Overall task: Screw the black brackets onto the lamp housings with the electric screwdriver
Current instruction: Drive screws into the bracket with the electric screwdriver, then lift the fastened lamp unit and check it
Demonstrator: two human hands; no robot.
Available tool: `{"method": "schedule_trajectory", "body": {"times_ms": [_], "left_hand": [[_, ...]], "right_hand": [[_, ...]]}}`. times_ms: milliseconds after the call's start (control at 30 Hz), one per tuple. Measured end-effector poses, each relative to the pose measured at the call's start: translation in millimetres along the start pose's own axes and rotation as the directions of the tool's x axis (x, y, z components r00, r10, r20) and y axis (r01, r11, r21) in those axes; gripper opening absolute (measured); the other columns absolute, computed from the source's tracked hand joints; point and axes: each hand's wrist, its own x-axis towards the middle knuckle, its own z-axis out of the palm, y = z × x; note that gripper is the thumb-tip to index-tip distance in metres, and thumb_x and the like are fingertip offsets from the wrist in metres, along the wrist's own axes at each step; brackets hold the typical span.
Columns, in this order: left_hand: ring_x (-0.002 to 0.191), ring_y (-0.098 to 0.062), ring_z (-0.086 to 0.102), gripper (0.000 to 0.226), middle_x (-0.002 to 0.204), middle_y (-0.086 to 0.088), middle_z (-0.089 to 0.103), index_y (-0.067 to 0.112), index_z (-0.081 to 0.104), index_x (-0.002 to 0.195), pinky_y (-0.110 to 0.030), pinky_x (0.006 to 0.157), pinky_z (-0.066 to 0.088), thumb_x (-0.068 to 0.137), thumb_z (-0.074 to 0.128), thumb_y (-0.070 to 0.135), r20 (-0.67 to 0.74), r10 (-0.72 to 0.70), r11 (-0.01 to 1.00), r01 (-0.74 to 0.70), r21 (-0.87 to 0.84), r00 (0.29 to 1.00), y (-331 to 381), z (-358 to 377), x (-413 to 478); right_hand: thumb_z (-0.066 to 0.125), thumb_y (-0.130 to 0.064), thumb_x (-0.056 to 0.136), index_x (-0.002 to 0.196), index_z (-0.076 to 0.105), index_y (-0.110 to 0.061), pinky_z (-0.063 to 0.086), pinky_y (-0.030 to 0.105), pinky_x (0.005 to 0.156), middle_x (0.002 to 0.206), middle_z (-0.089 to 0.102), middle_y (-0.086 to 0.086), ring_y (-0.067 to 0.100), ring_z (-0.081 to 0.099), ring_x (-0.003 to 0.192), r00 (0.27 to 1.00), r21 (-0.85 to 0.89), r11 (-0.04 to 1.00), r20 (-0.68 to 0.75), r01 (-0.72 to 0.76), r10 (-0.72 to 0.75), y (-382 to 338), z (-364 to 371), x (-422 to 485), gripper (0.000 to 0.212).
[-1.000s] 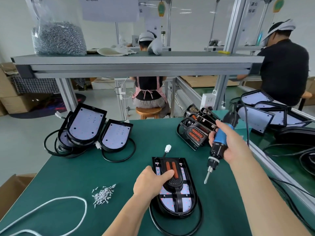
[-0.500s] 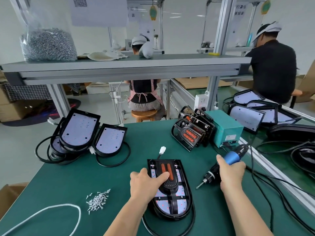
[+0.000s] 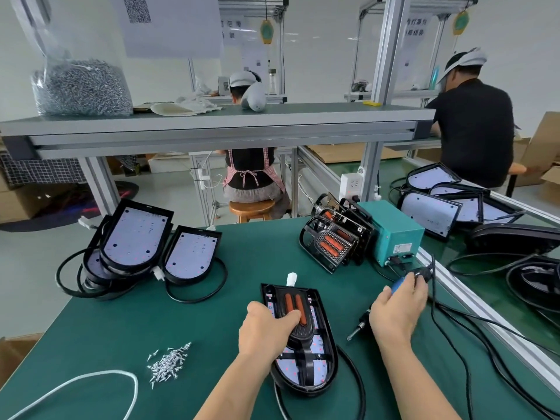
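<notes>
At lower centre of the counter [image 3: 212, 313] the lamp housing [image 3: 303, 368] lies lengthwise up-frame, the left hand [image 3: 266, 331] gripping its black bracket [image 3: 300, 331], while just to its right the right hand [image 3: 397, 307] wraps the electric screwdriver [image 3: 362, 324], tip slanting lower-left toward it.

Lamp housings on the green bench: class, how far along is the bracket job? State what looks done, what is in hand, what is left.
Done, apparently: bracketed housings lean against the teal box. In hand: the left hand grips the bracket on the middle housing; the right hand holds the screwdriver beside it, tip off the work. Left: bare housings at far left, plus loose screws.
</notes>
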Motion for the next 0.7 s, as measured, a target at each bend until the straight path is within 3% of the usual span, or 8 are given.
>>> {"method": "schedule_trajectory", "body": {"times_ms": [133, 300, 467, 600, 633, 700], "left_hand": [[0.068, -0.014, 0.045, 0.046, 0.086, 0.0, 0.049, 0.009, 0.04, 0.096, -0.028, 0.058, 0.041, 0.082, 0.076, 0.033, 0.039, -0.001, 0.987, 0.007, -0.162, 0.999, 2.9, 1.6, 2.5], [0.076, -0.017, 0.046, 0.047, 0.096, -0.006, 0.052, 0.008, 0.041, 0.101, -0.029, 0.062, 0.042, 0.08, 0.078, 0.028, 0.1, -0.036, 0.965, 0.06, -0.254, 0.994, 1.4, -0.6, 4.3], [0.085, -0.016, 0.049, 0.048, 0.109, -0.008, 0.053, 0.012, 0.04, 0.096, -0.026, 0.06, 0.038, 0.078, 0.081, 0.028, 0.146, -0.055, 0.938, 0.101, -0.331, 0.988, -1.9, -3.6, 5.7], [0.086, -0.011, 0.052, 0.047, 0.104, -0.004, 0.056, 0.018, 0.04, 0.091, -0.025, 0.06, 0.037, 0.074, 0.084, 0.025, 0.202, -0.044, 0.896, 0.128, -0.425, 0.978, -6.3, -8.7, 7.0], [0.088, -0.013, 0.056, 0.049, 0.104, -0.006, 0.059, 0.017, 0.044, 0.095, -0.027, 0.063, 0.041, 0.071, 0.086, 0.025, 0.223, -0.036, 0.885, 0.135, -0.447, 0.974, -5.9, -10.9, 6.2], [0.099, -0.026, 0.066, 0.067, 0.108, -0.016, 0.068, 0.002, 0.055, 0.111, -0.041, 0.085, 0.053, 0.058, 0.089, 0.027, 0.265, -0.025, 0.871, 0.151, -0.467, 0.964, -4.4, -16.1, 4.3]], "right_hand": [[0.045, 0.002, 0.1, 0.149, 0.041, 0.002, 0.011, 0.043, 0.127, 0.162, 0.032, 0.017, 0.03, 0.015, 0.155, 0.987, -0.103, 0.982, 0.046, 0.16, -0.156, 3.6, -1.7, -3.1, 0.05], [0.053, 0.004, 0.095, 0.135, 0.058, 0.003, 0.016, 0.047, 0.124, 0.148, 0.048, 0.02, 0.037, 0.027, 0.149, 0.97, -0.136, 0.962, 0.082, 0.237, -0.227, 4.0, -1.1, -5.9, 0.04], [0.077, 0.009, 0.073, 0.097, 0.077, -0.002, 0.035, 0.063, 0.112, 0.11, 0.07, 0.017, 0.045, 0.057, 0.122, 0.831, -0.203, 0.806, 0.118, 0.556, -0.543, 0.0, 8.1, -18.7, 0.026], [0.08, 0.009, 0.069, 0.087, 0.079, -0.008, 0.04, 0.06, 0.109, 0.097, 0.074, 0.009, 0.04, 0.065, 0.111, 0.778, -0.212, 0.748, 0.153, 0.628, -0.61, -1.9, 13.6, -26.4, 0.024], [0.08, 0.01, 0.068, 0.088, 0.079, -0.007, 0.043, 0.06, 0.107, 0.097, 0.074, 0.008, 0.04, 0.066, 0.109, 0.758, -0.205, 0.73, 0.169, 0.652, -0.63, -1.7, 13.7, -26.8, 0.026], [0.077, 0.012, 0.069, 0.099, 0.079, -0.006, 0.048, 0.058, 0.102, 0.104, 0.074, 0.009, 0.041, 0.065, 0.11, 0.707, -0.207, 0.677, 0.226, 0.707, -0.67, -2.5, 13.9, -28.0, 0.035]]}}
